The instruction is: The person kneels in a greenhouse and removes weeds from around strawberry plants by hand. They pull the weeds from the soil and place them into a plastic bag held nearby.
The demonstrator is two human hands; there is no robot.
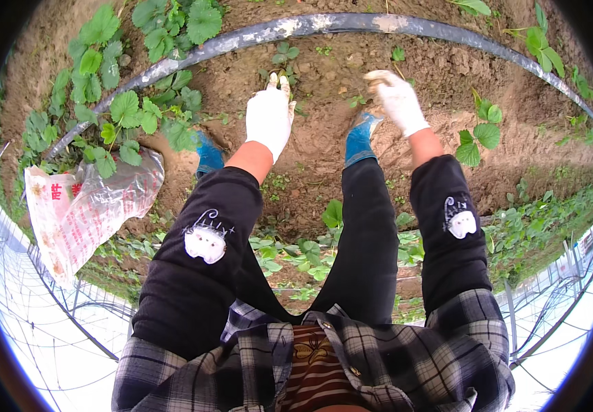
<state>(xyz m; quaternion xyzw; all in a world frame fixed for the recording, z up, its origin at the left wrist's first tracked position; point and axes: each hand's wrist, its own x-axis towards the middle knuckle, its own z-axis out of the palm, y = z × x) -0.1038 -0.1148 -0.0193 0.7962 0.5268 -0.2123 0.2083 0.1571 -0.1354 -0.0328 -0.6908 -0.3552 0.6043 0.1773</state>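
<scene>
My left hand [269, 116], in a white glove with soiled fingertips, reaches down at a small leafy plant [285, 53] in the brown soil. Its fingers point at the plant's base, and whether they grip anything cannot be told. My right hand [393, 98], in a similar glove, is above the soil near the blue boot [362, 135]. Its fingers are bent towards the left, by a thin stem with a small green leaf [398, 53]; a grip on the stem cannot be made out.
A black hose [337, 23] smeared with dried soil arches across beyond my hands. Larger leafy plants [125, 109] grow at the left, beside a clear plastic bag [96, 206] with red print. Another young plant [479, 135] stands at the right. Leafy rows lie behind my legs.
</scene>
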